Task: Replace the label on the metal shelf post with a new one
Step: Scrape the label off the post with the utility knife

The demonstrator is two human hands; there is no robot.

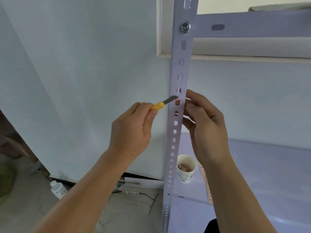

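On my feed the pale wall (84,81) fills the left side, and the shelf (260,165) runs off to the right below a cross beam (252,26) bolted to the post. The slotted metal post (180,68) stands upright down the middle of the view. My left hand (133,130) is left of the post, its fingers wrapped around a knife. My right hand (207,125) is curled round the post's right edge, with fingertips showing through two of the slots. The hands are apart, with the post between them. A paper cup (186,169) holding crumpled scraps stands at the shelf's left edge, just beside the post. A sheet of red-printed labels (206,185) lies next to it, partly hidden by my right forearm. A small white bottle (58,189) lies on the floor at lower left. The yellow-handled knife (161,104) has its blade tip on the label (178,99), a thin torn strip left across the post's face level with my right fingertips.
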